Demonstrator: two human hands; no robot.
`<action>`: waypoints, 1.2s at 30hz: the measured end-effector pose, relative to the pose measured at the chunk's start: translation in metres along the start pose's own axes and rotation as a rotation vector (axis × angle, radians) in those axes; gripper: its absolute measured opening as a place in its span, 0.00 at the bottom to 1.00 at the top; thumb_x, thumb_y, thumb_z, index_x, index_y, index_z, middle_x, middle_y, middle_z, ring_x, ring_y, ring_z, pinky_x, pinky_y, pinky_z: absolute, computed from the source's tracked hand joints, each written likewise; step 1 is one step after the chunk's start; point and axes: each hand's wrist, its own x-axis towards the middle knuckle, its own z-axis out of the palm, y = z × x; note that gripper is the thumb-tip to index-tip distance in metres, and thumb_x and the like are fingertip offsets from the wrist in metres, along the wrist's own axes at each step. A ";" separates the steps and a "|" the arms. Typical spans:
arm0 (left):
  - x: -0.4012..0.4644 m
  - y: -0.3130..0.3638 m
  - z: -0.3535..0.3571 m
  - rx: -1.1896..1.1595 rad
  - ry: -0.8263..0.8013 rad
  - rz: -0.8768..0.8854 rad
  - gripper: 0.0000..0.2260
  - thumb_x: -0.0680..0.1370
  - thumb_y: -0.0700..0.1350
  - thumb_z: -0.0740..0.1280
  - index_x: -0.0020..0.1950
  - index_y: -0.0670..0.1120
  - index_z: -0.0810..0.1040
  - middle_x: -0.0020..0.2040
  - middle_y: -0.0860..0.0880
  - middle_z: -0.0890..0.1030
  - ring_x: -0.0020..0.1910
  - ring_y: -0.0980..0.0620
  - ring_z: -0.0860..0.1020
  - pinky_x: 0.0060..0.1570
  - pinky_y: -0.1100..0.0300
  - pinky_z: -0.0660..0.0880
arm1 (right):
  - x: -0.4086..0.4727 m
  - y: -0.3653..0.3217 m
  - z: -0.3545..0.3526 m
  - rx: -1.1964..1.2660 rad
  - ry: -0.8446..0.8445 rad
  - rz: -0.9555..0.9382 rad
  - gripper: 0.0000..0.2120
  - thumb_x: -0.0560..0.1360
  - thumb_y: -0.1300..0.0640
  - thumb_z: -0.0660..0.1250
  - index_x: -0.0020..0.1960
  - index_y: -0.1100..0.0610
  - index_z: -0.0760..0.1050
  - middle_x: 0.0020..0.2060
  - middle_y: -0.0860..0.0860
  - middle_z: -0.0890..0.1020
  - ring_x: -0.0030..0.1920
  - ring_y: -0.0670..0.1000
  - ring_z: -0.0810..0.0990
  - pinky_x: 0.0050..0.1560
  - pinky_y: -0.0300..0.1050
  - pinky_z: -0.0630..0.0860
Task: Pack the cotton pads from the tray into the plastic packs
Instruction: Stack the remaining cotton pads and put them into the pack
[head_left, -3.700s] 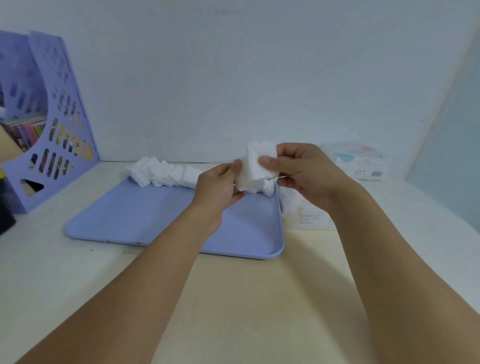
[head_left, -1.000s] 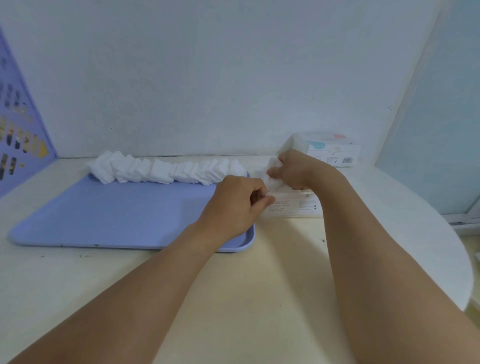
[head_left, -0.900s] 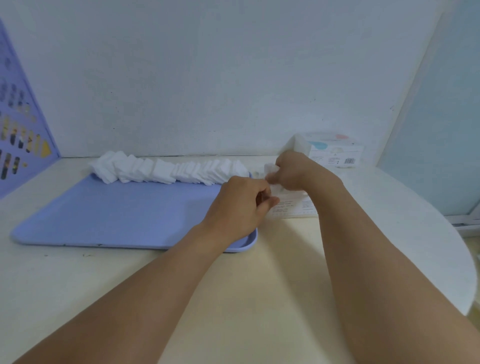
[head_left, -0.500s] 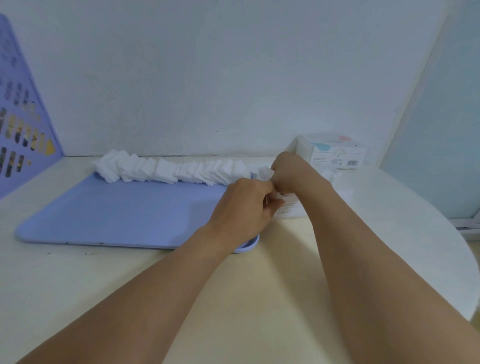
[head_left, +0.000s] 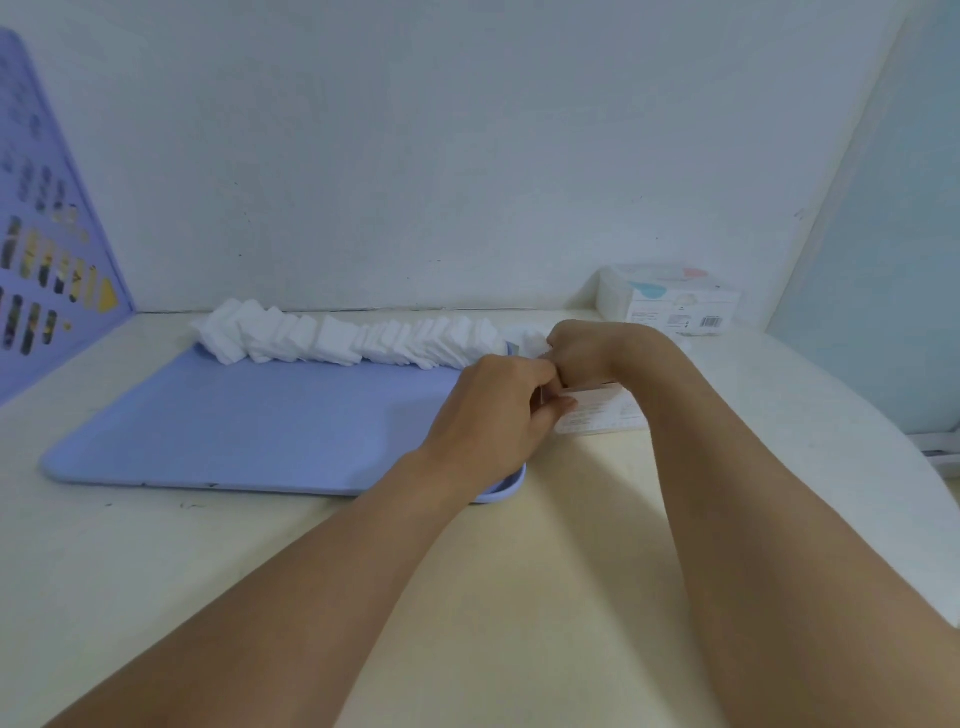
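A long row of white square cotton pads (head_left: 343, 340) leans along the far edge of the blue tray (head_left: 234, 431). Just right of the tray lies a clear plastic pack (head_left: 597, 413) with a printed label. My left hand (head_left: 498, 410) pinches the near edge of the pack. My right hand (head_left: 592, 351) is curled over the pack's far end, holding a bunch of white pads (head_left: 530, 340) at its opening. How far the pads sit inside the pack is hidden by my hands.
A second filled pack of cotton pads (head_left: 667, 306) with pink and teal print stands at the back right by the wall. A purple file rack (head_left: 47, 249) stands at the far left. The pale tabletop curves away on the right.
Both hands carried a stack of pads from above the tray down to the pack beside it. In the last second the hands drew closer together at the pack's opening.
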 end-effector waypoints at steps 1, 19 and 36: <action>0.000 0.000 0.000 -0.006 0.002 -0.004 0.06 0.78 0.47 0.72 0.44 0.45 0.83 0.34 0.54 0.80 0.34 0.56 0.78 0.37 0.66 0.72 | -0.002 0.002 -0.001 0.060 -0.007 -0.011 0.09 0.77 0.53 0.63 0.41 0.57 0.75 0.41 0.54 0.78 0.40 0.52 0.74 0.45 0.47 0.70; 0.000 -0.004 0.000 -0.026 0.009 -0.046 0.10 0.78 0.48 0.73 0.38 0.53 0.76 0.29 0.63 0.72 0.30 0.64 0.73 0.35 0.72 0.65 | 0.015 -0.007 0.013 -0.078 0.180 0.059 0.15 0.77 0.60 0.65 0.33 0.59 0.67 0.31 0.52 0.70 0.31 0.49 0.68 0.36 0.44 0.68; 0.000 -0.007 0.001 -0.106 0.019 -0.070 0.07 0.77 0.48 0.73 0.52 0.45 0.84 0.37 0.50 0.82 0.37 0.53 0.81 0.46 0.52 0.79 | -0.013 -0.004 0.000 0.802 0.263 -0.119 0.10 0.81 0.60 0.62 0.51 0.63 0.82 0.40 0.57 0.86 0.32 0.51 0.84 0.44 0.47 0.84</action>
